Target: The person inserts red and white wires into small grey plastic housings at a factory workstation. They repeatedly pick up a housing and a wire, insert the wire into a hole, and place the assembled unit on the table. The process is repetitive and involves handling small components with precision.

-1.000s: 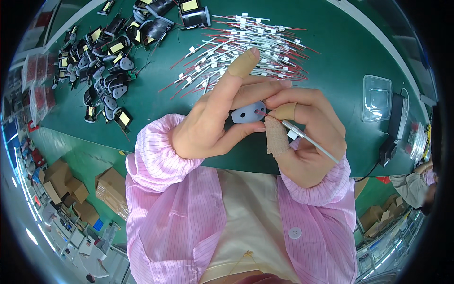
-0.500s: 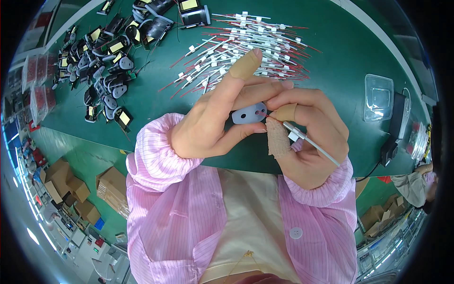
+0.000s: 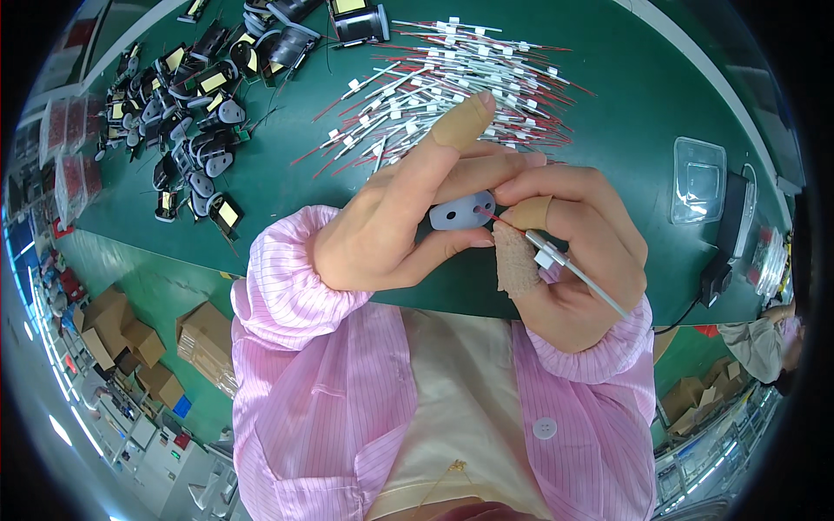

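Observation:
Between the thumb and fingers of my left hand sits a grey-blue rounded end piece with dark holes in its face. My right hand pinches a cable, white-sheathed with a white tag and a thin red wire at its tip. That red wire meets the middle of the end piece's face, at a hole; how deep it goes I cannot tell. Tan finger covers wrap fingertips on both hands, and the hands nearly touch. Whatever lies behind the end piece is hidden by my left fingers.
Beyond my hands, many similar tagged cables lie in a pile on the green table. Black parts with grey ends are heaped at the left. A clear plastic tray and a black device with a cord stand at the right.
Both hands have shifted very slightly to the right with the end piece and cable. More of the red wire shows between the right fingers and the end piece.

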Demonstrator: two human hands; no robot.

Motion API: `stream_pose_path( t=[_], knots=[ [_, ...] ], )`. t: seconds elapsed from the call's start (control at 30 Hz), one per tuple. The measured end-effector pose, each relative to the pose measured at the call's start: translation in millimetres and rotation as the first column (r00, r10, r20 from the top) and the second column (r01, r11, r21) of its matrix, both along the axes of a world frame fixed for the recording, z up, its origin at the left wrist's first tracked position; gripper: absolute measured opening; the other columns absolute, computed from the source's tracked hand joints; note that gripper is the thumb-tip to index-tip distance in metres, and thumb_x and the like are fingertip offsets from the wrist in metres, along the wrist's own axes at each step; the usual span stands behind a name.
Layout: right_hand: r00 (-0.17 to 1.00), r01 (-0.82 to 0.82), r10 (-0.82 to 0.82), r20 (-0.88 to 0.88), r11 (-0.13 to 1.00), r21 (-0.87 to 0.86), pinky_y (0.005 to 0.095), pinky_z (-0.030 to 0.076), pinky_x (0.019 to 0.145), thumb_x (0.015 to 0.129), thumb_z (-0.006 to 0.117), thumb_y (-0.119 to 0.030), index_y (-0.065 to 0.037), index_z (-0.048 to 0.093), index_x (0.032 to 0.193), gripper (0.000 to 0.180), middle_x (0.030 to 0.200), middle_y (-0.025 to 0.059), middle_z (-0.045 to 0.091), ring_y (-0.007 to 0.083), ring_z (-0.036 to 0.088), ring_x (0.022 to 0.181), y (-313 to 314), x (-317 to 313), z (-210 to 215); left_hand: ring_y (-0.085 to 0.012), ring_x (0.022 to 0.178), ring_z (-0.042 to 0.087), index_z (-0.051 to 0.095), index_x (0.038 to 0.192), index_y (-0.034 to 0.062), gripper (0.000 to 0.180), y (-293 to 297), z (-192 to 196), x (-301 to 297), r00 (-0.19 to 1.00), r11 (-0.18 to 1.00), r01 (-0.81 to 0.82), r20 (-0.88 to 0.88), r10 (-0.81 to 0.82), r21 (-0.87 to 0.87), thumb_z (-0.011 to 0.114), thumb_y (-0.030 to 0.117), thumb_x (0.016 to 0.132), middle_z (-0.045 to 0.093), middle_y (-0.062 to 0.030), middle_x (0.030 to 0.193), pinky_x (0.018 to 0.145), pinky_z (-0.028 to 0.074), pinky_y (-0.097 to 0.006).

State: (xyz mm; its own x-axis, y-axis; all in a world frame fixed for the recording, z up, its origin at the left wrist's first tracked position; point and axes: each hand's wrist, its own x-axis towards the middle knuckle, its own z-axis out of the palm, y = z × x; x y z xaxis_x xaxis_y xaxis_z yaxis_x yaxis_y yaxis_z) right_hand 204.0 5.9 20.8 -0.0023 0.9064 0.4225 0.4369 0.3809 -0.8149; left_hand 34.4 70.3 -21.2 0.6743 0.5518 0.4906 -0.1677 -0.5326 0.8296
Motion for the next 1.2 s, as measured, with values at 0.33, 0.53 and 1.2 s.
stream_pose_path(
  t=[0.33, 0.53, 1.2],
  knots=[
    [1.0, 0.005, -0.006, 0.024, 1.0, 0.027, 0.0285, 0.051, 0.054, 0.063, 0.074, 0.01, 0.0, 0.062, 0.081, 0.024, 0.091, 0.0096, 0.064, 0.0216, 0.063, 0.066, -1, -2, 0, -0.0408, 0.112, 0.058, -0.005, 0.148, -0.0053, 0.096, 2, 7, -5, 0.991, 0.999, 0.036, -0.126, -0.033, 0.027, 0.068, 0.01, 0.086, 0.059, -0.0318, 0.118, 0.098, 0.043, -0.05],
    [0.999, 0.011, -0.014, 0.051, 0.999, 0.049, 0.0295, 0.052, 0.055, 0.062, 0.075, 0.011, 0.0, 0.062, 0.081, 0.025, 0.09, 0.0099, 0.064, 0.0224, 0.064, 0.066, 0, -3, 0, -0.0409, 0.111, 0.059, -0.003, 0.147, -0.0074, 0.094, 3, 2, -5, 0.996, 0.998, 0.025, -0.085, -0.019, 0.065, 0.067, 0.011, 0.087, 0.06, -0.0323, 0.117, 0.097, 0.044, -0.048],
    [0.998, 0.01, -0.012, 0.063, 0.999, 0.043, 0.0298, 0.052, 0.056, 0.061, 0.075, 0.011, -0.001, 0.061, 0.081, 0.027, 0.089, 0.0095, 0.064, 0.0235, 0.063, 0.07, -3, -5, 1, -0.043, 0.108, 0.06, -0.002, 0.146, -0.007, 0.09, 7, 1, -5, 0.995, 0.993, 0.056, -0.087, -0.047, 0.105, 0.064, 0.017, 0.09, 0.058, -0.0342, 0.118, 0.094, 0.045, -0.049]
  ],
)
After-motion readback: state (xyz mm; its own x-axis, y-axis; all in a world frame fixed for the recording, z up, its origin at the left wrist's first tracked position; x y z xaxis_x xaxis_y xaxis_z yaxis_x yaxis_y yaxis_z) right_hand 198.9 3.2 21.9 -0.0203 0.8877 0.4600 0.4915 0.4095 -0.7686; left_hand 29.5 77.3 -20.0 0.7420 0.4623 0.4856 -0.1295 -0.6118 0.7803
